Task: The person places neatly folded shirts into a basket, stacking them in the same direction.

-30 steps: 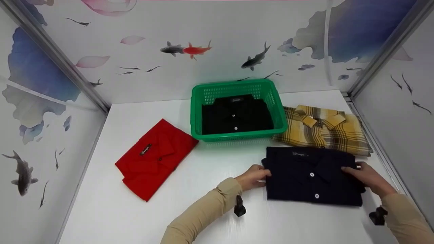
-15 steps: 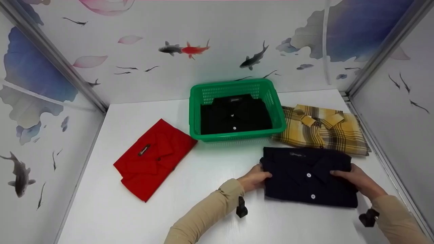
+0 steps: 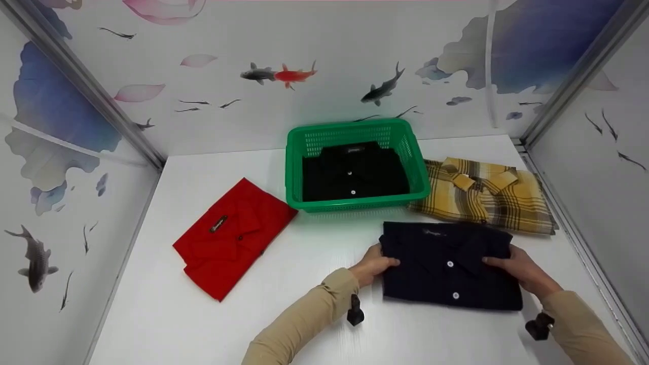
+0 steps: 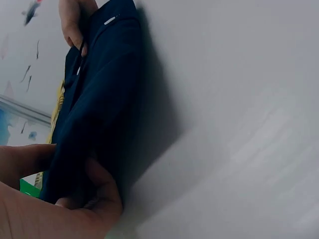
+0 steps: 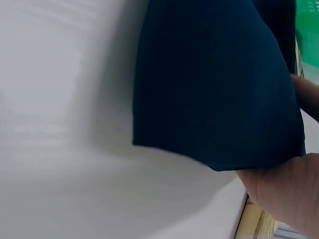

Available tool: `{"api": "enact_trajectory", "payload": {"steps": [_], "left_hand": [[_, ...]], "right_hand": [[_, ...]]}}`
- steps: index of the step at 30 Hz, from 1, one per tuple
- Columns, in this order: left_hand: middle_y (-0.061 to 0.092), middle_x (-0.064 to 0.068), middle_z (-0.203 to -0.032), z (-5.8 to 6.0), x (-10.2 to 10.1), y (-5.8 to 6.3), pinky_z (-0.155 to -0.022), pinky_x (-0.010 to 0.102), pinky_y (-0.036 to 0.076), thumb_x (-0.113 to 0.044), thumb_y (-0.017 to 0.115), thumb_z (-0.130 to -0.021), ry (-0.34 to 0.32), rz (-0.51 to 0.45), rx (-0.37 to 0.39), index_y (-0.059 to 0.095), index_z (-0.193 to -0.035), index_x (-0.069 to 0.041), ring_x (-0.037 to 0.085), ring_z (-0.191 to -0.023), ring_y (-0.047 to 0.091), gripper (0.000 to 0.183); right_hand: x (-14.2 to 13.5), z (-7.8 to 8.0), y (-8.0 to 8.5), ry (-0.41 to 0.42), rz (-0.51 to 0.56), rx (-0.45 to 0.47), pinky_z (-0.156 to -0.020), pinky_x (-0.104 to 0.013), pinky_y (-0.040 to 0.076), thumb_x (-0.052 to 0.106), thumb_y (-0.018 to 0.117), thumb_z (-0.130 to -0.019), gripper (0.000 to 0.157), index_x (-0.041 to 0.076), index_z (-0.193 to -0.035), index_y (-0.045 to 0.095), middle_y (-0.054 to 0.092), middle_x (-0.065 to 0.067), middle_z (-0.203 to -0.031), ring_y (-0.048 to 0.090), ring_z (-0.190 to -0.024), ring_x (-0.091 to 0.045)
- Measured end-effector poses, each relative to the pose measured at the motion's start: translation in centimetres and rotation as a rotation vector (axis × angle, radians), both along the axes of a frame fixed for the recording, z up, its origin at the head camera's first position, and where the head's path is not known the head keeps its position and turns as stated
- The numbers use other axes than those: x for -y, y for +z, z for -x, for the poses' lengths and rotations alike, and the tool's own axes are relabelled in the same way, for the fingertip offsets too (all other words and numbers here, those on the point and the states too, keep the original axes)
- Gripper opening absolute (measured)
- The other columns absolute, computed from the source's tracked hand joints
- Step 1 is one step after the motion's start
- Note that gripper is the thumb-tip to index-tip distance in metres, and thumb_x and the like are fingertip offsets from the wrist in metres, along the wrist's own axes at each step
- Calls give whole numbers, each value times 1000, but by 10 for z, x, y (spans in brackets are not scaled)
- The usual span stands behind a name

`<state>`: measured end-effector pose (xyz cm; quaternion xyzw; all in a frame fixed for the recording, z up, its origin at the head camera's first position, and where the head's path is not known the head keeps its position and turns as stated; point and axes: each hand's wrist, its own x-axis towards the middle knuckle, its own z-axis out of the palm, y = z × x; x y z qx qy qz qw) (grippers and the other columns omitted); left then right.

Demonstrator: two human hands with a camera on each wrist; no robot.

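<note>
A folded navy shirt (image 3: pixel 431 279) with white buttons is held by its two sides at the right front of the table. My left hand (image 3: pixel 374 264) grips its left edge, thumb on top and fingers underneath, as the left wrist view shows with the shirt (image 4: pixel 99 99) raised off the white surface. My right hand (image 3: pixel 519 268) pinches the right edge, thumb lying over the front. In the right wrist view the shirt's lower part (image 5: pixel 214 99) hangs above the table with a shadow beside it; the fingers below the cloth are mostly hidden.
A green basket (image 3: pixel 355 205) at the back middle holds a folded black shirt (image 3: pixel 365 172). The red folded shirt (image 3: pixel 230 243) lies at the left. Behind the navy shirt, a yellow plaid shirt (image 3: pixel 507 203) lies against the basket's right side. Walls stand behind and at both sides.
Both hands have moved left with the navy shirt, which has come up off the table. My right hand has shifted its hold further in over the shirt's right edge.
</note>
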<state>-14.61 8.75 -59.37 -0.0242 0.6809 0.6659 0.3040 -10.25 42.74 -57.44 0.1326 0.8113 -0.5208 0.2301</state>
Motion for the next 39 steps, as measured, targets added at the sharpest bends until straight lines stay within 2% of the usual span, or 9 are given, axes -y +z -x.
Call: {"api": "enact_trajectory", "payload": {"steps": [3,6,10,15,18,21,24,30,39], "left_hand": [[55,14,-128,1,3,-1,-101,35,39,2,68,-81,17,-4,-7,42,-138,8,27,-119,51,63],[58,11,-121,2,6,-2,-97,34,42,3,69,-78,30,-10,-8,46,-133,7,23,-112,54,60],[59,9,-119,3,13,-3,-95,33,43,3,69,-77,28,-21,-9,47,-132,4,21,-108,55,60],[59,7,-118,5,23,-3,-94,32,43,3,69,-77,11,-23,-22,47,-133,2,20,-107,55,61],[58,7,-122,6,30,-1,-96,33,41,1,69,-79,-23,-7,-33,45,-136,1,20,-111,53,62],[58,6,-124,6,39,3,-98,33,40,-1,68,-81,-75,1,-45,47,-136,0,19,-114,52,59],[60,6,-119,7,50,7,-95,32,43,1,67,-82,-109,-9,-50,50,-133,0,18,-109,54,54],[62,8,-110,7,74,15,-88,33,46,1,67,-81,-134,37,-60,52,-130,1,17,-95,56,51],[64,7,-111,3,112,19,-93,34,44,0,70,-79,-134,61,-87,56,-125,0,19,-101,57,48]], "right_hand": [[5,2,0,-1,-5,-37,-106,-54,28,24,59,-97,90,-19,-143,-5,10,-43,-146,21,-133,-53],[9,3,1,1,-20,-85,-106,-53,28,25,59,-97,87,-19,-144,0,15,-42,-146,24,-133,-50],[12,5,4,7,-68,-135,-97,-40,41,31,60,-96,84,-18,-145,13,28,-40,-142,40,-125,-43],[11,9,9,-4,-100,-166,-77,-28,50,33,62,-95,77,-18,-141,27,46,-36,-130,60,-98,-22],[12,12,11,-25,-69,-161,-72,-29,52,32,64,-94,71,-17,-137,34,59,-24,-113,63,-85,-15],[16,14,11,-53,-28,-146,-69,-31,53,30,66,-93,67,-17,-134,40,65,-8,-99,65,-78,-14],[22,14,12,-59,6,-122,-70,-30,53,28,67,-92,66,-18,-132,42,66,-6,-96,65,-79,-14],[41,16,12,-22,65,-76,-78,-30,52,26,67,-93,69,-20,-135,36,64,-10,-106,63,-89,-14],[69,20,17,50,40,-111,-86,-28,48,27,68,-91,72,-16,-138,36,53,-25,-128,58,-103,-17]]}}
